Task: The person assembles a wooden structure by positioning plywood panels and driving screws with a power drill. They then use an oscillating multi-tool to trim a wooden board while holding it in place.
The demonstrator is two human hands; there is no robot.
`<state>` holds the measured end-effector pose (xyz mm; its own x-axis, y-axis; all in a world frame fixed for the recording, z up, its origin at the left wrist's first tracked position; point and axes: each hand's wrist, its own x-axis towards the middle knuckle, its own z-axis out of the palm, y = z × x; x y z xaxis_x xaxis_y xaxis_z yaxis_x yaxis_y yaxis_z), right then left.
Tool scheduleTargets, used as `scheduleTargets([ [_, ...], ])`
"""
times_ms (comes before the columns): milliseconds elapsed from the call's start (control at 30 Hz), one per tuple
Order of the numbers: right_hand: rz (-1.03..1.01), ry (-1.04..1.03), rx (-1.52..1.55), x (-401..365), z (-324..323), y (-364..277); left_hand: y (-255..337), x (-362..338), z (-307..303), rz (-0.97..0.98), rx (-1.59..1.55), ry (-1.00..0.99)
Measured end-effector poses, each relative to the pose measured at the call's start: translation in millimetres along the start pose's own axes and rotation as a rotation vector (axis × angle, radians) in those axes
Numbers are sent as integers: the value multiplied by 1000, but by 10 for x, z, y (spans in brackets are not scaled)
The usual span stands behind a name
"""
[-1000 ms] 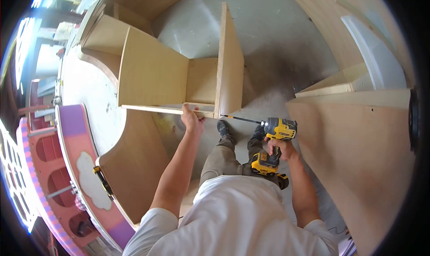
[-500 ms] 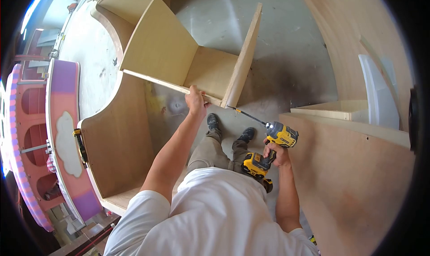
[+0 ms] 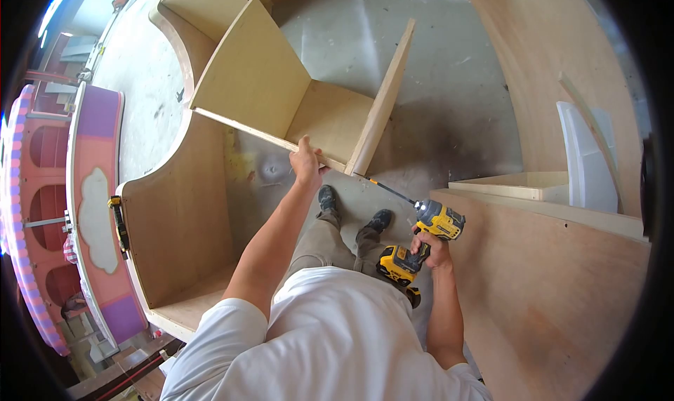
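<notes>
A plywood frame (image 3: 330, 113), built from two upright panels and a base between them, extends in front of me. My left hand (image 3: 306, 163) is closed around the near edge of its base, close to the right corner. In my right hand (image 3: 433, 248) is a yellow-and-black cordless impact driver (image 3: 439, 221), its work light lit. A long bit (image 3: 390, 189) reaches from the driver to the near end of the right panel (image 3: 382, 106). The tip appears to touch that end; whether a screw sits there is too small to tell.
A curved plywood panel (image 3: 179, 211) stands at left with a yellow-and-black tool (image 3: 119, 222) on its edge. Beyond it is a pink-and-purple painted piece (image 3: 98, 134). Large plywood panels (image 3: 540, 275) and a white curved piece (image 3: 586, 155) are at right.
The view has shifted slightly. My left hand keeps its hold on the frame, and the driver's bit stays at the same corner.
</notes>
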<state>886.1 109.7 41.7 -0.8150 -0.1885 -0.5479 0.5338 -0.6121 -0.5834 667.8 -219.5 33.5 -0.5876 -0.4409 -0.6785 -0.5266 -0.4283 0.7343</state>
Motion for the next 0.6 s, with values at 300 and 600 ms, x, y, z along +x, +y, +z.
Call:
scheduleTargets([
  [300,-8,-14,-57,10,-51,8,-3,-123,-285,52,7,12],
  [600,-48,-26,-81,-3,12,-34,-290,-821,-919,577,491,-374],
])
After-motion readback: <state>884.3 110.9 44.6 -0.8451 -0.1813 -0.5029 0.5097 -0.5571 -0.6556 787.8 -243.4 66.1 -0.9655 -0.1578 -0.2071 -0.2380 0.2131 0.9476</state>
